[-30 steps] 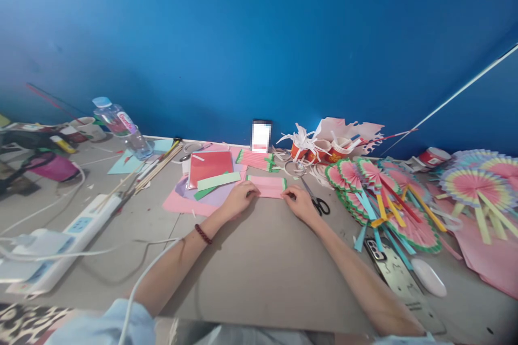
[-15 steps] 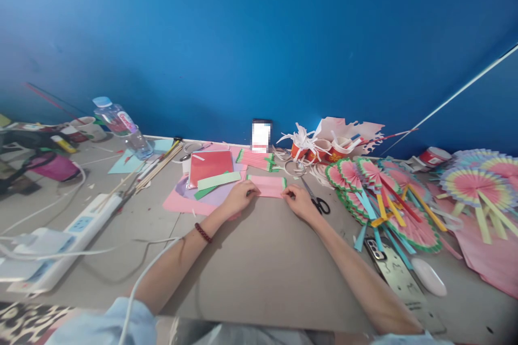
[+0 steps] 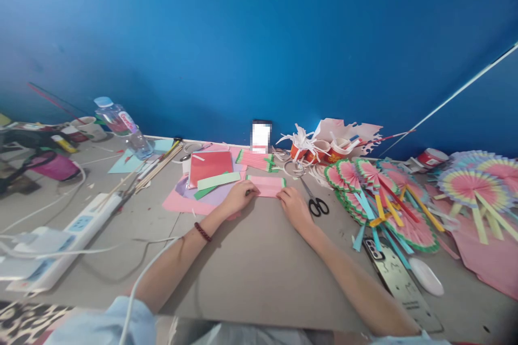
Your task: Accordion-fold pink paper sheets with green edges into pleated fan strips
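A small pink folded paper [image 3: 267, 185] with green ends lies flat on the grey table [image 3: 251, 259] in front of me. My left hand [image 3: 238, 197] pinches its left end, fingers closed on the edge. At the paper's near right corner, my right hand [image 3: 292, 206] has its fingers curled onto it. Black-handled scissors [image 3: 314, 202] lie just right of my right hand. A red sheet with green strips [image 3: 210, 168] sits behind my left hand.
Finished paper fans [image 3: 384, 199] with coloured handles cover the right side, beside a phone [image 3: 399, 275] and a white mouse [image 3: 428, 276]. Red paper cups [image 3: 324, 151] stand by the blue wall. A water bottle [image 3: 121, 124], sticks and a power strip [image 3: 65, 242] lie left.
My right hand has slid a little left and nearer along the paper's right end. The left hand has stayed in place on the left end.
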`<state>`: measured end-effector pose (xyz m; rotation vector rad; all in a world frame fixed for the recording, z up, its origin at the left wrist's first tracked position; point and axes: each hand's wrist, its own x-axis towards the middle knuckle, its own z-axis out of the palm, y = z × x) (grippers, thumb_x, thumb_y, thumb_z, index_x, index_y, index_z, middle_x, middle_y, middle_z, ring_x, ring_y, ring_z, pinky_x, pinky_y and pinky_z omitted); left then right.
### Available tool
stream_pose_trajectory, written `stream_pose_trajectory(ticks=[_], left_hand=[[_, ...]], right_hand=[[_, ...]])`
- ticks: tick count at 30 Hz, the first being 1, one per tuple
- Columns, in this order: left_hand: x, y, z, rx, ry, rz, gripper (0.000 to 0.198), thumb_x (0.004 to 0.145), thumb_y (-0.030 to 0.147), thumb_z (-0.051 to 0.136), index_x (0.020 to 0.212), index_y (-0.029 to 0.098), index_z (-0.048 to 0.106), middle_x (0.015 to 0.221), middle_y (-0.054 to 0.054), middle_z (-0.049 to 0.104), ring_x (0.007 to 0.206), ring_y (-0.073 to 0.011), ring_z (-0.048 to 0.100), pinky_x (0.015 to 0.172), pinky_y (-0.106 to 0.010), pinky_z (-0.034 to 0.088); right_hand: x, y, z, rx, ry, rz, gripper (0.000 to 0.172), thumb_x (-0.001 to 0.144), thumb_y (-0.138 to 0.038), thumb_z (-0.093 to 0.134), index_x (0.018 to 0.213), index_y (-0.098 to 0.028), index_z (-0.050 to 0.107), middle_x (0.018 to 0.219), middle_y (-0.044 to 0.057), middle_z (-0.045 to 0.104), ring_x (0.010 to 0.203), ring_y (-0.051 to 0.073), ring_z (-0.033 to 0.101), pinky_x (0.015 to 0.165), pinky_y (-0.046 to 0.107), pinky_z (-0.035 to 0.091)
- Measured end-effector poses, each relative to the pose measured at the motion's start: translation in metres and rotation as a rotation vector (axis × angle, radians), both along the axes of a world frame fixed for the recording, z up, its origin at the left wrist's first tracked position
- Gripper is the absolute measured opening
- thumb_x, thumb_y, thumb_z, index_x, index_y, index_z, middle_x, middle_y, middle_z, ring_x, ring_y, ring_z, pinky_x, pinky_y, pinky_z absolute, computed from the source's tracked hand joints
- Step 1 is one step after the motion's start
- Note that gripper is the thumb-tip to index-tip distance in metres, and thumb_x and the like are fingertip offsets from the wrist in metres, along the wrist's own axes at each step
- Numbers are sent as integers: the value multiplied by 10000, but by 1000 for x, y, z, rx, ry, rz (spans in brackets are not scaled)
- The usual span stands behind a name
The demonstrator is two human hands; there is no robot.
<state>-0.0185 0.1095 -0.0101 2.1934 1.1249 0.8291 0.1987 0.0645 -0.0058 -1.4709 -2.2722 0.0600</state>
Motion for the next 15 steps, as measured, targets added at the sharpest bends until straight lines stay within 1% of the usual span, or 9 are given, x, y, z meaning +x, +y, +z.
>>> stream_pose_trajectory(ticks=[3, 6, 12, 15], left_hand=[[1, 0, 0, 0, 8, 18, 166, 817, 168, 513, 767, 198, 669, 826, -28, 676, 802, -160, 593, 773, -283, 446], [2, 1, 0, -14, 31, 30, 169, 813, 170, 512, 764, 204, 671, 831, -24, 683, 811, -166, 597, 775, -287, 447], [2, 3, -2, -11, 45, 39, 174, 808, 162, 507, 778, 201, 674, 847, -25, 684, 827, -168, 600, 779, -283, 447], [1, 4, 0, -11, 67, 18, 183, 810, 163, 499, 795, 200, 677, 862, -29, 684, 837, -170, 600, 786, -284, 447]], right_hand=[[-6, -8, 5, -24, -150, -30, 206, 838, -69, 458, 874, -145, 646, 894, 93, 626, 892, 210, 518, 792, 290, 397], [-12, -15, 8, -23, -260, -68, 202, 842, -90, 465, 923, -130, 647, 888, 110, 638, 879, 224, 534, 787, 306, 403], [-23, -26, 9, 0, -377, -94, 327, 829, -80, 455, 1116, -120, 606, 963, 142, 660, 898, 239, 571, 784, 331, 444], [-25, -28, 9, -38, -417, -88, 366, 830, -70, 437, 1166, -81, 581, 1068, 186, 645, 966, 258, 589, 793, 353, 463]])
